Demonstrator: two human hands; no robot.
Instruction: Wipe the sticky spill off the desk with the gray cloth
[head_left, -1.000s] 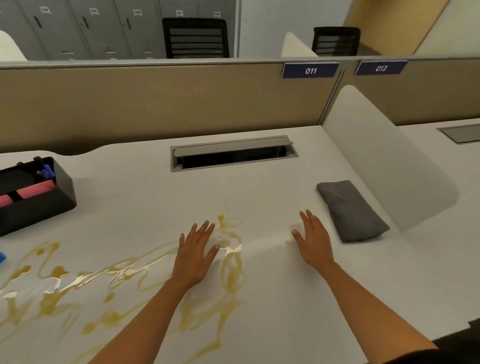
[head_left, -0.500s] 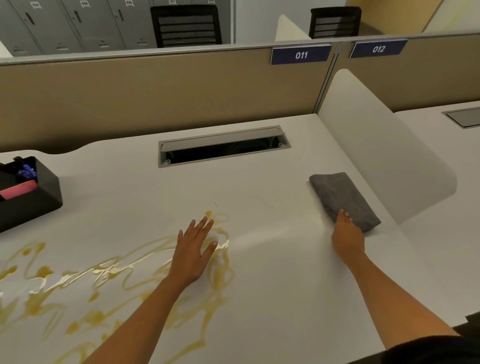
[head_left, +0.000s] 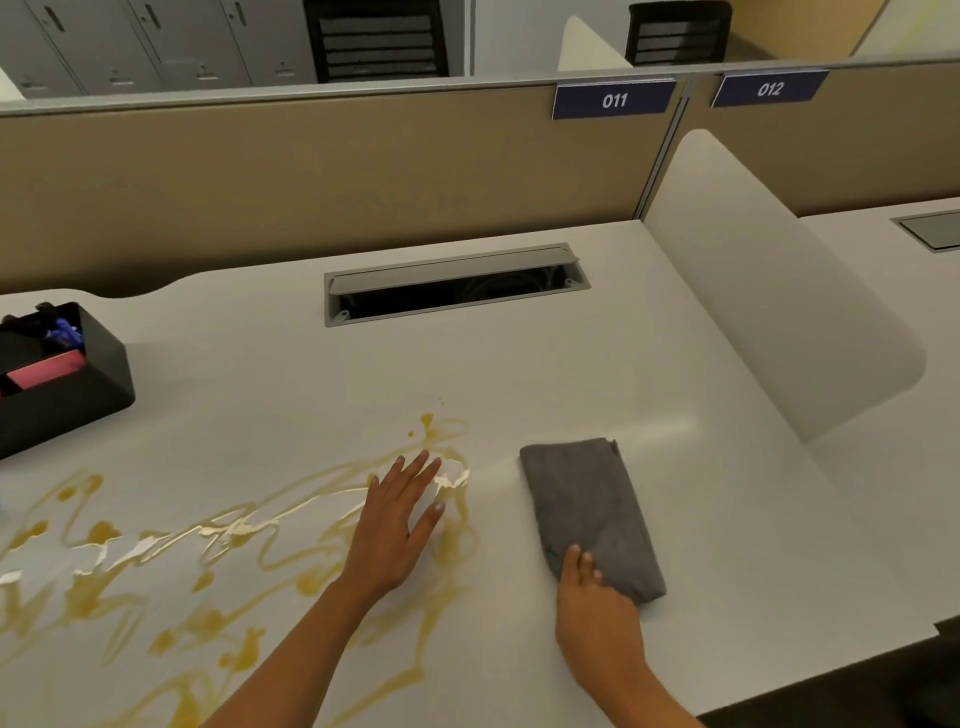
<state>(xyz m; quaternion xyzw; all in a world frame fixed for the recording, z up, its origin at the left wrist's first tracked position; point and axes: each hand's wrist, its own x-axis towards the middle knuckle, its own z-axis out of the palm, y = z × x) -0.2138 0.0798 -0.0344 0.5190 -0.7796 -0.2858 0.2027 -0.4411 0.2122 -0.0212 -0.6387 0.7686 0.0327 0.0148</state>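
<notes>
The gray cloth (head_left: 587, 499) has slid from the right edge of the tabletop (head_left: 260, 374) to just beside the sticky spill (head_left: 208, 535). The fingers (head_left: 574, 564) of the right hand (head_left: 597, 618) lie on its near end; I cannot tell if they pinch it. The left hand (head_left: 395, 525) lies flat and open on the spill. Wiping can start, I think.

The left grip (head_left: 389, 530) lies flat, fingers spread, on the amber spill (head_left: 101, 532) that streaks the lower left of the white surface (head_left: 260, 389). Right of centre, the folded gray cloth (head_left: 587, 499) lies just beside the spill's edge. The right grip (head_left: 597, 618) rests its fingers on the cloth's near end. A black organizer (head_left: 88, 395) sits at the left edge, and an open cable slot (head_left: 447, 273) lies above centre.
</notes>
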